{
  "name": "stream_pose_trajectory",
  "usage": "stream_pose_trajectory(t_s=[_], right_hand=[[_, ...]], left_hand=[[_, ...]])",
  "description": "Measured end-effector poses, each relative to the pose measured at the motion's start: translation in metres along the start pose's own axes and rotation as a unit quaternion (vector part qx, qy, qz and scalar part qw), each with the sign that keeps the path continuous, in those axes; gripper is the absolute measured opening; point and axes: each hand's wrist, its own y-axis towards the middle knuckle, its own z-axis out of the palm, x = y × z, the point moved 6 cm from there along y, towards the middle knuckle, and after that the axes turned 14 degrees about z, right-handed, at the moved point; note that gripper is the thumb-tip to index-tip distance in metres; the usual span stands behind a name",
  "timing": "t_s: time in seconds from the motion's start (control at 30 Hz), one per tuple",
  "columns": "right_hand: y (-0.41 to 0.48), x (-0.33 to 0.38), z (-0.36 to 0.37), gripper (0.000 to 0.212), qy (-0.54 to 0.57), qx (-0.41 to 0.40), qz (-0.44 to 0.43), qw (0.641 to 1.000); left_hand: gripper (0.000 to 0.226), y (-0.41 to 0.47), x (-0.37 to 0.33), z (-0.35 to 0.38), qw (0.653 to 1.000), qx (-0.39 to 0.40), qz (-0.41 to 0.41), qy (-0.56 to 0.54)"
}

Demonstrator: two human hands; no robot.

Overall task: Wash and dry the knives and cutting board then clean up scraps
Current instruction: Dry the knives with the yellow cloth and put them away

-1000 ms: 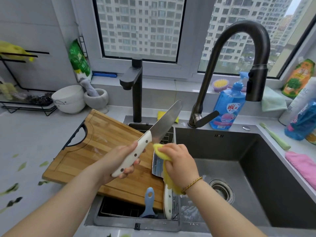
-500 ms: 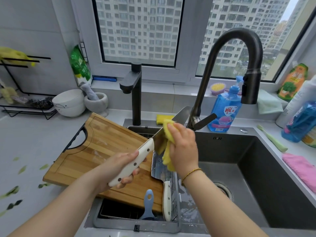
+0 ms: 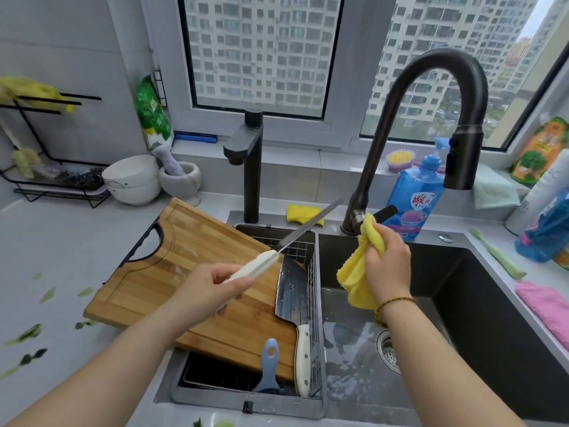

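Scraps (image 3: 27, 333) lie on the counter (image 3: 61, 241) left of the board (image 3: 172, 272). A big knife (image 3: 291, 291) lies in the rack (image 3: 314, 272). The left hand (image 3: 212, 288) grips a thin knife (image 3: 295, 234); the right hand (image 3: 388, 266) squeezes a yellow cloth (image 3: 354, 278) over the sink (image 3: 492, 303)

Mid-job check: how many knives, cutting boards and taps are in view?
Knives: 2, white-handled slim knife in left hand, white-handled steel cleaver in wire rack
Wooden cutting board: 1
Taps: 2, tall arched dark tap, short square black tap
Total: 5
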Motion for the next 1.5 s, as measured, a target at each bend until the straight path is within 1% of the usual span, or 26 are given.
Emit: stream_pose_trajectory(t_s=[0.1, 0.13, 0.17, 0.23, 0.27, 0.3, 0.37, 0.43, 0.5, 0.53, 0.57, 0.63, 0.67, 0.73, 0.8, 0.83, 0.87, 0.93, 1.0, 1.07, 1.13, 1.23, 1.33, 1.4, 1.5], right_hand=[[-0.023, 0.013, 0.005, 0.034, 0.008, -0.015, -0.051, 0.999], [-0.034, 0.025, 0.008, 0.035, 0.008, -0.021, -0.093, 0.995], [-0.047, 0.039, 0.014, 0.036, -0.004, -0.018, -0.155, 0.988], [-0.074, 0.059, 0.036, 0.041, -0.079, -0.004, -0.291, 0.954], [-0.085, 0.063, 0.049, 0.043, -0.132, 0.01, -0.333, 0.933], [-0.093, 0.065, 0.059, 0.045, -0.183, 0.027, -0.359, 0.915], [-0.092, 0.06, 0.072, 0.047, -0.259, 0.048, -0.361, 0.894], [-0.078, 0.049, 0.075, 0.049, -0.307, 0.056, -0.334, 0.89], [-0.06, 0.041, 0.066, 0.051, -0.345, 0.042, -0.299, 0.889], [-0.053, 0.04, 0.059, 0.049, -0.36, 0.034, -0.283, 0.888], [-0.043, 0.034, 0.053, 0.047, -0.375, 0.044, -0.258, 0.889], [-0.024, 0.016, 0.039, 0.044, -0.361, 0.068, -0.189, 0.91], [-0.018, 0.01, 0.033, 0.043, -0.347, 0.067, -0.165, 0.921], [-0.016, 0.006, 0.029, 0.043, -0.325, 0.056, -0.161, 0.93], [-0.023, 0.011, 0.035, 0.044, -0.301, 0.08, -0.156, 0.937], [-0.032, 0.018, 0.043, 0.044, -0.29, 0.095, -0.17, 0.937], [-0.044, 0.027, 0.051, 0.046, -0.28, 0.098, -0.21, 0.931], [-0.071, 0.046, 0.07, 0.05, -0.254, 0.082, -0.32, 0.909], [-0.09, 0.053, 0.085, 0.05, -0.225, 0.072, -0.375, 0.896], [-0.1, 0.061, 0.096, 0.052, -0.224, 0.059, -0.394, 0.889], [-0.104, 0.067, 0.103, 0.056, -0.234, 0.043, -0.393, 0.888], [-0.106, 0.086, 0.111, 0.048, -0.23, 0.013, -0.399, 0.887], [-0.108, 0.105, 0.118, 0.045, -0.21, -0.008, -0.422, 0.882], [-0.111, 0.117, 0.123, 0.044, -0.194, -0.015, -0.429, 0.882], [-0.121, 0.135, 0.133, 0.043, -0.169, -0.023, -0.435, 0.884]], left_hand=[[0.023, 0.003, 0.004, -0.004, 0.996, -0.022, 0.026, 0.078], [0.024, 0.004, 0.004, -0.005, 0.993, -0.031, 0.026, 0.112], [0.024, 0.004, 0.004, -0.006, 0.989, -0.036, 0.024, 0.143], [0.025, 0.004, 0.001, -0.003, 0.981, -0.035, 0.029, 0.187], [0.026, 0.005, -0.001, -0.002, 0.978, -0.033, 0.035, 0.204], [0.027, 0.005, -0.005, -0.001, 0.973, -0.031, 0.045, 0.225], [0.034, 0.005, -0.01, 0.0, 0.962, -0.015, 0.058, 0.266], [0.039, 0.003, -0.012, 0.0, 0.955, 0.0, 0.058, 0.289], [0.042, 0.002, -0.013, -0.001, 0.949, 0.008, 0.062, 0.311], [0.044, 0.002, -0.013, 0.0, 0.946, 0.012, 0.064, 0.319], [0.045, 0.002, -0.014, 0.0, 0.943, 0.017, 0.066, 0.326], [0.046, 0.003, -0.015, 0.001, 0.936, 0.028, 0.067, 0.344], [0.046, 0.003, -0.016, 0.001, 0.932, 0.032, 0.067, 0.356], [0.047, 0.004, -0.016, 0.0, 0.925, 0.037, 0.062, 0.372], [0.048, 0.006, -0.014, -0.002, 0.924, 0.039, 0.051, 0.377], [0.048, 0.007, -0.013, -0.003, 0.926, 0.038, 0.045, 0.374], [0.048, 0.009, -0.013, -0.004, 0.929, 0.036, 0.037, 0.368], [0.046, 0.01, -0.012, -0.009, 0.934, 0.03, 0.02, 0.356], [0.042, 0.011, -0.01, -0.015, 0.937, 0.03, 0.007, 0.349], [0.038, 0.009, -0.008, -0.025, 0.945, 0.021, -0.005, 0.326], [0.034, 0.006, -0.01, -0.032, 0.952, 0.022, -0.002, 0.306], [0.033, 0.001, -0.016, -0.045, 0.96, 0.035, 0.005, 0.277], [0.03, -0.006, -0.02, -0.068, 0.98, 0.027, 0.009, 0.197], [0.032, -0.013, -0.023, -0.085, 0.987, 0.017, 0.019, 0.158], [0.032, -0.027, -0.032, -0.108, 0.99, -0.014, 0.036, 0.139]])
